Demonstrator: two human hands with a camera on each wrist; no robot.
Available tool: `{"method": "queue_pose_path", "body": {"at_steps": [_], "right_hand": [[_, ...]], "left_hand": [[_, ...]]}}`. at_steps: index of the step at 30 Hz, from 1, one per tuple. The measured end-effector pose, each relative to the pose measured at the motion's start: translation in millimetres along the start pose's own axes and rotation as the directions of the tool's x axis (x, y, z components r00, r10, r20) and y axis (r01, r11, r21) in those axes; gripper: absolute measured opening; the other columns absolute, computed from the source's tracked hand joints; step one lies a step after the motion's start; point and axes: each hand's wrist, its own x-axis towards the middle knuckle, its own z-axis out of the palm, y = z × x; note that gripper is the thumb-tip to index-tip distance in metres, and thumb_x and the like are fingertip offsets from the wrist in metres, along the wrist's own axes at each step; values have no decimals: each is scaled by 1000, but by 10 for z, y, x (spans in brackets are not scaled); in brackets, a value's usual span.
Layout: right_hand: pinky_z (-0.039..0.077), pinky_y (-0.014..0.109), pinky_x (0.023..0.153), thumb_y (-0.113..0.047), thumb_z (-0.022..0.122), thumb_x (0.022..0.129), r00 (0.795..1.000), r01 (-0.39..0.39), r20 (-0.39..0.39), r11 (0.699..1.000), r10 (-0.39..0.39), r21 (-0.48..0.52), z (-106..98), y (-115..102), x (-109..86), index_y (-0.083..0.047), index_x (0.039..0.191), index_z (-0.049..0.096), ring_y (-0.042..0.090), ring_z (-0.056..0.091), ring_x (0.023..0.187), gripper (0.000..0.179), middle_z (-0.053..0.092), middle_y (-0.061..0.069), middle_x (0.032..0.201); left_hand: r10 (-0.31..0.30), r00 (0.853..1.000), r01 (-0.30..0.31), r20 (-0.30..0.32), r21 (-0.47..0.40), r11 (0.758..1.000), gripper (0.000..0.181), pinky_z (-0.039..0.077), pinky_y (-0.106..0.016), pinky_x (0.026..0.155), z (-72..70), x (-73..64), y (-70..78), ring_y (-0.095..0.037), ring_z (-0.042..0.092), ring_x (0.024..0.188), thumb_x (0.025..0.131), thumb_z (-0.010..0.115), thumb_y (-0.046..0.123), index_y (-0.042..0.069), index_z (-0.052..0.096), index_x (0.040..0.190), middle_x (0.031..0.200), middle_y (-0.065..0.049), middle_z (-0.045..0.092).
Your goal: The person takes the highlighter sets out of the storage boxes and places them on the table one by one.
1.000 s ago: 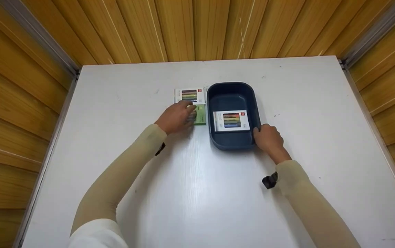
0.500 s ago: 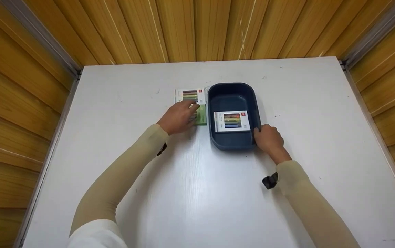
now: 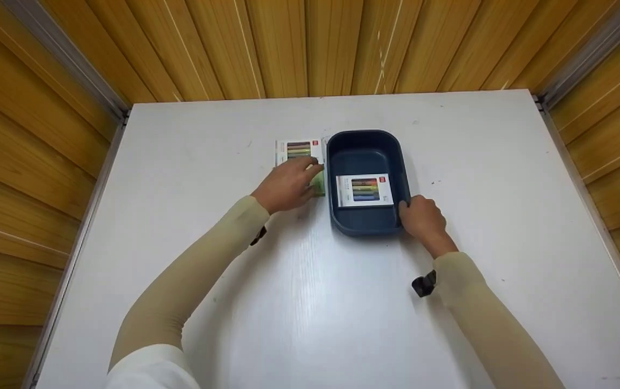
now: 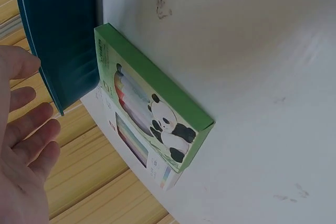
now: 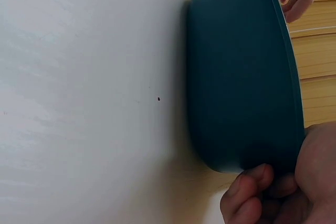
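Note:
A dark blue plastic storage bin stands on the table. My right hand grips its near right rim, thumb over the edge, with fingers curled underneath in the right wrist view. Inside the bin lies a white box whose window shows coloured sticks. My left hand is over the green box, its fingers loosely bent and holding nothing. In the left wrist view, that green box has a panda picture and a window of coloured sticks; the left thumb overlaps the bin's rim.
Another white box with coloured sticks lies behind the green one, left of the bin. The white table carries small dark marks. Wood-patterned walls stand at its back and sides.
My left hand has drifted a little right across the green box, toward the bin's left rim. My right hand, the bin and the boxes stay where they were.

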Motion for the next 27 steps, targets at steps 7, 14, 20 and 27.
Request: {"method": "queue_pose_path", "body": {"at_steps": [7, 14, 20, 27], "right_hand": [[43, 34, 56, -30, 36, 100, 1000, -3, -2, 1000, 3, 4, 7, 0, -4, 7, 102, 62, 28, 59, 74, 46, 66, 23, 94], [43, 36, 59, -29, 37, 100, 1000, -4, 1, 1000, 4, 6, 8, -7, -4, 8, 103, 62, 28, 59, 76, 45, 65, 23, 95], [43, 35, 58, -30, 38, 100, 1000, -9, 5, 1000, 9, 7, 7, -9, 1, 7, 102, 62, 28, 58, 75, 44, 65, 22, 94], [44, 36, 58, -29, 37, 100, 1000, -5, -5, 1000, 5, 2, 14, -4, 0, 8, 101, 63, 28, 58, 76, 45, 66, 24, 94]], "left_hand": [[30, 1000, -30, -4, 1, 1000, 42, 46, -38, 105, 14, 18, 60, -24, 56, 121, 94, 61, 22, 9, 55, 133, 132, -10, 56], [21, 1000, -21, 19, 1, 1000, 41, 43, -35, 109, -4, 48, 127, -21, 53, 126, 95, 57, 23, 11, 53, 134, 137, -7, 54], [36, 999, -35, 22, -6, 999, 42, 43, -36, 109, 4, 86, 170, -22, 52, 127, 96, 56, 25, 11, 52, 136, 136, -8, 54], [56, 998, -56, 1, -8, 998, 45, 42, -36, 109, 52, 124, 205, -23, 52, 127, 95, 59, 29, 10, 52, 135, 137, -9, 53]]}}
